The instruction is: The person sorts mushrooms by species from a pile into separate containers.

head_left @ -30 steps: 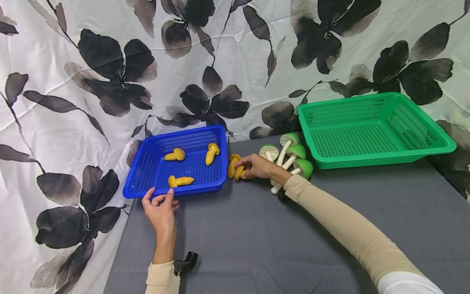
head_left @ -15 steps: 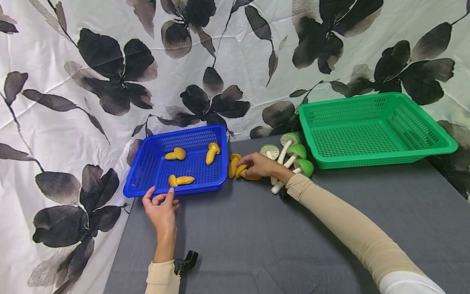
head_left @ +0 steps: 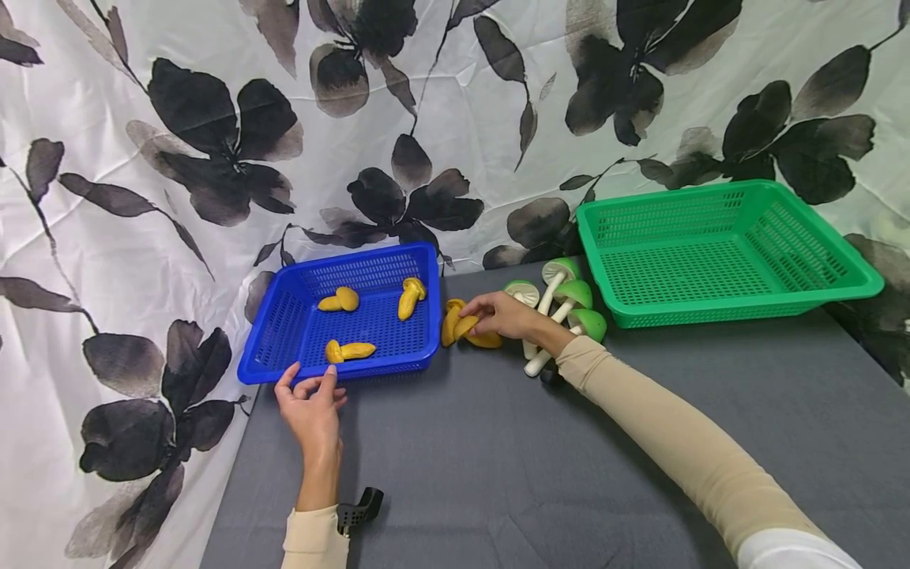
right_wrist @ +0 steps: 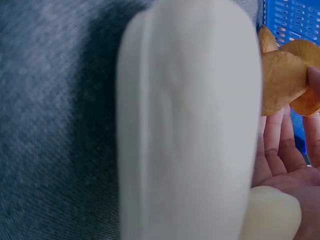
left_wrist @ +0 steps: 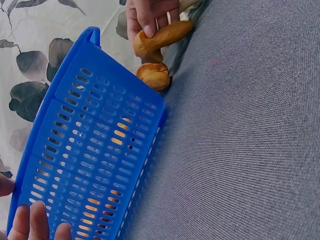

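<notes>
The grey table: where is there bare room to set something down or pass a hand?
The near half of the grey table, in front of the blue basket and between both arms, is bare. So is the green basket. It is crowded between the baskets: green-capped mushrooms, yellow mushrooms and the right hand.

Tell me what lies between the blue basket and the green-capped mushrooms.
In the head view, two yellow mushrooms on the grey table, one pinched by the right hand, lie between blue basket and green-capped mushrooms.

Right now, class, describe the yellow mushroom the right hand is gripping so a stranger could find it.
Start at the blue basket on the grey table. Just off its right wall two yellow mushrooms lie; the held mushroom is the one under the right hand, not the untouched mushroom against the basket.
</notes>
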`<state>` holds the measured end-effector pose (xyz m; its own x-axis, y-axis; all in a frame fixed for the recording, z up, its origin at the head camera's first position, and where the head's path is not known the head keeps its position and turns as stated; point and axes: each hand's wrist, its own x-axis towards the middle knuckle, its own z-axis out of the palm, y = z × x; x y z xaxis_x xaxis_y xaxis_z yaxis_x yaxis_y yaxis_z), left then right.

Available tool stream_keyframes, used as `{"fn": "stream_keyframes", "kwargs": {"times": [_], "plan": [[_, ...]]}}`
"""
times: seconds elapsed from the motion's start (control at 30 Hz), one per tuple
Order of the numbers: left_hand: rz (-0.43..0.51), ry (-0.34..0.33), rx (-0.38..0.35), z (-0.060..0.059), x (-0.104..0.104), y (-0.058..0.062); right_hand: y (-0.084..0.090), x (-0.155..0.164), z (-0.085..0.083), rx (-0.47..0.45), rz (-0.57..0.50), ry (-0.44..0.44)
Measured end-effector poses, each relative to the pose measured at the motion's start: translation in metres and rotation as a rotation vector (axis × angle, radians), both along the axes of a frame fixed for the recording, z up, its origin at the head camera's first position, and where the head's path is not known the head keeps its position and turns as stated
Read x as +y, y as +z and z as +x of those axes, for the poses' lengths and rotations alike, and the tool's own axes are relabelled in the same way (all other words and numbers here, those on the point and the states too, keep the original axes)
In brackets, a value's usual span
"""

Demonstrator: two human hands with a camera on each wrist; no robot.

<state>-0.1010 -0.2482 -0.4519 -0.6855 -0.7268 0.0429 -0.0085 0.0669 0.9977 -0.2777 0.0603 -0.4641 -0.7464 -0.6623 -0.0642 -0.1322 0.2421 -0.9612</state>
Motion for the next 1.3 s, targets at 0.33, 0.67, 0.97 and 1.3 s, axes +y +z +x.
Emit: {"fn": "stream_keyframes", "kwargs": {"times": [0.33, 0.67, 0.97, 1.3], "plan": [[0.0, 0.003, 0.016, 0.0, 0.0, -0.001, 0.001, 0.001, 0.001, 0.008, 0.039, -0.04], [-0.008, 0.007, 0.011, 0.002, 0.0, -0.002, 0.004, 0.003, 0.001, -0.031, 0.045, -0.115], [-0.017, 0.006, -0.004, 0.002, 0.001, -0.001, 0.011, 0.003, 0.001, -0.125, -0.039, -0.179], [-0.011, 0.008, -0.011, 0.001, 0.001, 0.002, 0.025, 0.002, -0.001, -0.127, -0.121, -0.265]]}}
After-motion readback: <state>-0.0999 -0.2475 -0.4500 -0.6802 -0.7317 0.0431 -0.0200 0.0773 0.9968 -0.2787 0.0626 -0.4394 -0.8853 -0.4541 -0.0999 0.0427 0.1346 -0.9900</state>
